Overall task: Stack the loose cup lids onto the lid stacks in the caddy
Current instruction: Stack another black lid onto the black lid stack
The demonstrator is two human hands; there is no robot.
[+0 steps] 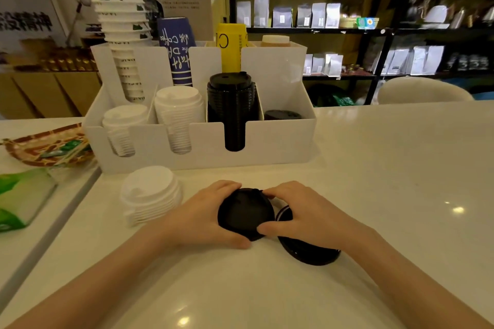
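Black lids [245,212]: we are gripping a small bundle of loose black cup lids from both sides, low over the white counter [374,168], in front of the caddy [280,141] and well short of it.
Left hand [205,218]: we are wrapping it around the bundle's left edge, fingers curling over the far rim and thumb pressing near the bottom, so it is clamped on the lids.
Right hand [302,215]: we are pinching the bundle's right edge, fingertips at the top and thumb at the near side, also closed on the lids.
Why two hands: in our judgement we are squaring the lids so they nest as one unit before lifting; a single hand would likely let them slide apart.
Second black lid pile [310,251]: it is lying on the counter, in front of the caddy and farther from it than the held bundle, partly hidden under our right wrist; how many lids it holds we cannot tell.
White lids [151,195]: a loose nested pile is sitting just in front of the caddy's left end, untouched.
Black lid stack [231,104]: it is standing tall in the caddy's third front slot from the left, the likely target for what we are holding.
Short black stack [283,115]: it is sitting low in the caddy's rightmost front compartment, another possible home.
White lid stacks [179,112]: they are filling the caddy's two left front slots, matching the loose white pile.
Paper cups [120,21]: they are towering out of the caddy's back left compartment, clear of our reach path.
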